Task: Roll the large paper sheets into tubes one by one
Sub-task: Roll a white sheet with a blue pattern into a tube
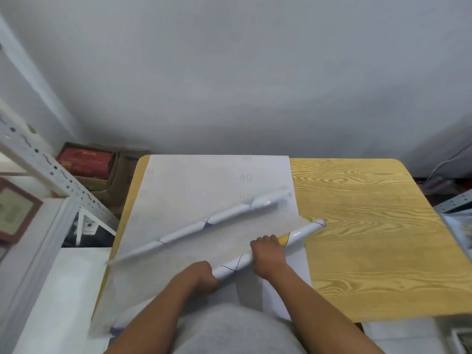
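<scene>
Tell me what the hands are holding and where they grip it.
Both hands grip the paper roll: the left hand near its lower end, the right hand around its middle.

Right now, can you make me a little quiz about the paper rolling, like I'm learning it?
1. True or false: both the left hand and right hand grip the half-rolled tube.
2. Where does the finished tube lie? A) on the floor B) on the flat sheet C) in the cardboard box
3. What colour patch shows on the half-rolled tube beside the right hand?

Key: 1 true; 2 B; 3 yellow.
</scene>
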